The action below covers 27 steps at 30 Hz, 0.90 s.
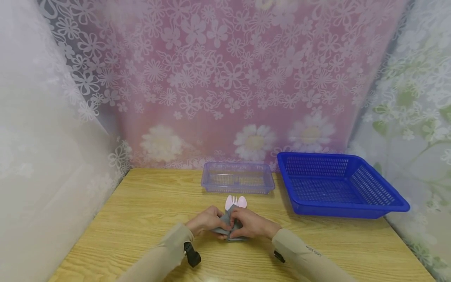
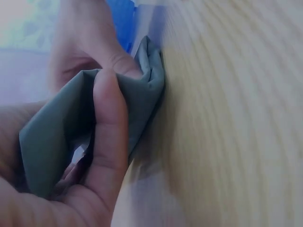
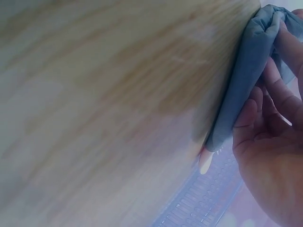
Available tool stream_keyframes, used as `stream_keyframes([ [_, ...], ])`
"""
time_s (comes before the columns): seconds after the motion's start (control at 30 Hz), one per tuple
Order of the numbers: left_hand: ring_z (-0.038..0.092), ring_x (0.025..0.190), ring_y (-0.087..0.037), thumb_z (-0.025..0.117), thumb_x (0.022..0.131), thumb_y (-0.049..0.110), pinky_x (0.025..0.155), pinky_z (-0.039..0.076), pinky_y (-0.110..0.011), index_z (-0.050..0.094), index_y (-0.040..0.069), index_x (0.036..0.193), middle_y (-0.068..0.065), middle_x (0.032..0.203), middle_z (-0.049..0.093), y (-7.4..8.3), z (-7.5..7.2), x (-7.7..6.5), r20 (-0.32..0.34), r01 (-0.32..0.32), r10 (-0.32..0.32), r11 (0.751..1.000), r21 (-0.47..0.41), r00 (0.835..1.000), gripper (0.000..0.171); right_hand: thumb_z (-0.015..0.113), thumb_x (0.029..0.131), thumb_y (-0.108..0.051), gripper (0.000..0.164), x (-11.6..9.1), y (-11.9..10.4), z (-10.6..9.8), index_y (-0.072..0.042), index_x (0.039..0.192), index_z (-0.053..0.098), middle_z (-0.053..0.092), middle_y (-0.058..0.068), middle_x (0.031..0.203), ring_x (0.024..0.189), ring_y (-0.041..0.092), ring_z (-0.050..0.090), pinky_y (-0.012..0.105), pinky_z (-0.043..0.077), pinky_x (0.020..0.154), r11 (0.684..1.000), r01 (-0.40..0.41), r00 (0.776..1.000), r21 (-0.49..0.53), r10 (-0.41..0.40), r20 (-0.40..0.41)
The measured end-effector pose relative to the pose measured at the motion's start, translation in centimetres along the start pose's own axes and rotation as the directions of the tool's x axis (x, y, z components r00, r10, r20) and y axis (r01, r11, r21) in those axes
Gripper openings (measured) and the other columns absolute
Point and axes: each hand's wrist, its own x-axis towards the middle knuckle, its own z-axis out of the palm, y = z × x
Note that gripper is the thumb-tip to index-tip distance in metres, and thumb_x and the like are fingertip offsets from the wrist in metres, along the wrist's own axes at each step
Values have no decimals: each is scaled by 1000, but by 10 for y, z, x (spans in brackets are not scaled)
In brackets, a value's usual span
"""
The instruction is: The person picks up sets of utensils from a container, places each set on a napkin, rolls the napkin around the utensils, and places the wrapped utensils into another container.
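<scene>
A grey-green cloth (image 1: 225, 215) lies folded on the table, and pink cutlery sticks out from its far edge: a fork (image 1: 234, 200), a spoon (image 1: 242, 202) and a slim round-ended piece (image 1: 228, 201). The left hand (image 1: 211, 220) pinches the cloth's left side, its thumb over a raised fold in the left wrist view. From the other side, the right hand (image 1: 251, 223) pinches the cloth between thumb and fingers close to the left fingertips. The cutlery's handles are hidden by cloth and hands.
Behind the cutlery stands a clear plastic basket (image 1: 239, 190). A larger blue basket (image 1: 349, 210) sits at the right rear of the wooden table (image 1: 148, 203). Floral curtains (image 1: 211, 98) hang behind and at both sides.
</scene>
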Motion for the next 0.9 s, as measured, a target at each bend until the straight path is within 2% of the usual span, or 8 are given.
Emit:
stream_keyframes([
  [0.13, 68, 58, -13, 73, 84, 2, 60, 59, -26, 70, -7, 92, -14, 80, 70, -2, 3, 1, -1, 18, -19, 996, -82, 1000, 12, 79, 84, -33, 23, 0, 0, 0, -17, 91, 63, 55, -6, 98, 82, 5, 48, 18, 42, 72, 1000, 5, 1000, -9, -5, -7],
  [0.3, 70, 63, -15, 70, 88, 8, 65, 61, -30, 70, -8, 95, -14, 82, 71, -5, 6, 3, 11, 20, -18, 983, -183, 1000, 17, 79, 84, -21, 19, 1, 1, -1, -16, 93, 64, 56, -5, 96, 79, 6, 46, 17, 40, 68, 999, 19, 1000, -46, -19, -8],
  [0.43, 73, 69, -20, 64, 92, 13, 70, 61, -35, 70, -8, 101, -17, 84, 73, -6, 7, 4, 33, 16, -8, 967, -254, 999, 23, 82, 78, -18, 26, 1, 2, -4, -16, 97, 64, 58, -6, 98, 83, 6, 50, 17, 42, 70, 1000, -5, 1000, -12, 5, 10],
  [0.53, 72, 67, -20, 62, 95, 18, 68, 61, -34, 71, -7, 101, -17, 79, 73, -7, 8, 5, 44, 21, -9, 960, -279, 999, 28, 86, 75, -24, 39, 0, 4, -6, -16, 105, 63, 58, -7, 100, 87, 7, 53, 18, 45, 74, 999, -23, 999, 36, 22, 34],
  [0.63, 72, 65, -19, 57, 98, 23, 67, 61, -34, 70, -8, 97, -14, 74, 72, -6, 10, 5, 47, 35, -22, 953, -300, 999, 34, 89, 72, -29, 55, -2, 7, -9, -14, 117, 60, 59, -7, 108, 95, 6, 55, 21, 49, 83, 999, 0, 998, 50, -3, 55],
  [0.77, 72, 66, -23, 45, 98, 17, 67, 61, -37, 65, -7, 95, -16, 75, 70, -3, 13, 5, 35, 37, -28, 949, -314, 999, 31, 90, 71, -30, 69, -5, 9, -13, -10, 127, 55, 60, -2, 119, 109, 8, 57, 26, 47, 98, 994, 20, 994, 108, -32, 102],
  [0.9, 71, 64, -22, 41, 94, 6, 65, 61, -35, 64, -9, 97, -17, 75, 69, -2, 15, 4, 27, 11, -4, 964, -267, 1000, 27, 87, 74, -30, 83, -10, 11, -20, -6, 141, 45, 53, 5, 138, 128, 20, 51, 35, 41, 109, 963, -76, 984, 260, 31, 175],
])
